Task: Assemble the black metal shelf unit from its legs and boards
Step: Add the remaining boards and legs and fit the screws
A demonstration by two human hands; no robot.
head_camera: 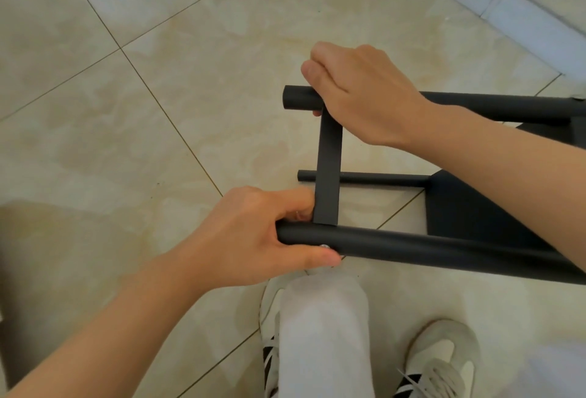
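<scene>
- Head view: a glossy beige tiled floor [158,48] filled most of the frame, with a white skirting strip [523,16] running along the upper right.
- The black metal shelf unit [459,226] lay on its side over the floor at right of centre, in front of the person's knees, and ran out of the frame on the right.
- Its flat board [469,207] stood on edge between the tubes.
- A near leg [444,251] and a far leg [494,108] ran leftward from the board, with a thinner-looking third leg [380,178] showing between them, lower down.
- A white trouser leg [323,334] rose from the bottom edge, just below the near leg.
- The left hand [253,239] gripped the free end of the near leg, fingers curled over the tube and thumb stretched along its near side.
- The right hand [364,93] clasped the far leg close to its free end, fingers wrapped over the top, one fingertip showing beneath.
- Two pale shoes [444,362] with dark stripes stood on the tiles.
- A flat black crossbar [328,169] spanned between the near and far legs, its ends beside both hands.
- A small silver screw head [324,246] sat on the near leg, touching the left thumb.
</scene>
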